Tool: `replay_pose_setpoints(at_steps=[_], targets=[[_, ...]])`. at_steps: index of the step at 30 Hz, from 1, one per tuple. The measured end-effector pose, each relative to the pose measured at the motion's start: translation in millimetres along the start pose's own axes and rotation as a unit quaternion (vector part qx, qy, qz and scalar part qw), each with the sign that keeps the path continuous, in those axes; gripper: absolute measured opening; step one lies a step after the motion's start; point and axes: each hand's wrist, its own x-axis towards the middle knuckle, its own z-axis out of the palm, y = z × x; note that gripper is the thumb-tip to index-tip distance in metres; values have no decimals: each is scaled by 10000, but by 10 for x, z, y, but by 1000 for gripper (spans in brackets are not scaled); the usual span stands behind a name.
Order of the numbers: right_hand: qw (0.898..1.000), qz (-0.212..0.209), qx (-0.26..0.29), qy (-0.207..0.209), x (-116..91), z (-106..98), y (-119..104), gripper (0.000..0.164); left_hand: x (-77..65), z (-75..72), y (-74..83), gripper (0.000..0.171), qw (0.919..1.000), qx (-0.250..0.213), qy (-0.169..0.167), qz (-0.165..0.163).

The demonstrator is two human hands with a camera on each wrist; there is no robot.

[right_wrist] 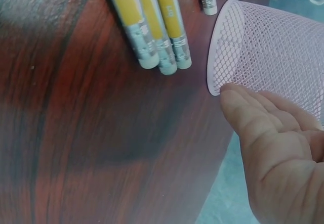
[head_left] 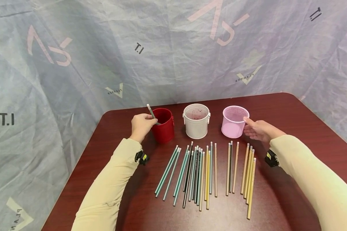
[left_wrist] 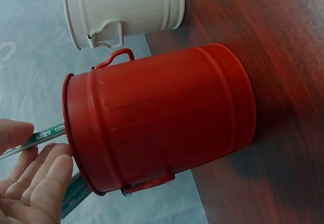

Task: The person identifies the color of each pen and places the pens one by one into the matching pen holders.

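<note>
At the rim of a red bucket [head_left: 163,131], my left hand [head_left: 141,125] pinches a green pencil [head_left: 150,110], its lower end inside the bucket. The left wrist view shows this pencil [left_wrist: 49,132] between thumb and fingers, and more green [left_wrist: 76,194] sticking out past the rim below the hand. My right hand [head_left: 260,130] is at the right side of a pink mesh cup [head_left: 232,128], thumb by the rim and fingers extended along its wall. In the right wrist view the fingers [right_wrist: 253,107] lie against or very close to the mesh; contact is hard to tell.
A white bucket [head_left: 196,125] stands between the red bucket and pink cup. In front lie several teal pencils [head_left: 169,171], black pencils [head_left: 188,178], tan pencils [head_left: 215,170] and yellow pencils [head_left: 251,189] on the dark red table [head_left: 150,211]. A printed cloth [head_left: 167,73] hangs behind.
</note>
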Motion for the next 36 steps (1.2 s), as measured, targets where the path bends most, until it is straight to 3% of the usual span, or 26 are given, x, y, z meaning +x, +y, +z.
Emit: replay_pose_setpoints(at_steps=[8,15,30,36], targets=[[9998,9,-47,-173,-15,-22,8,86,-15,-40,-47,21,9999,-86,55,-32],[10000,-29,14,-81,-30,-28,18,87,-13,-50,-117,19,9997,163,132,108],[9999,-68,-54,62,-15,7,2,87,-34,-10,-248,25,9988,-196,216,-398],[9999,-89,-84,101,2,22,19,87,-39,24,-318,28,9989,-13,395,-267]])
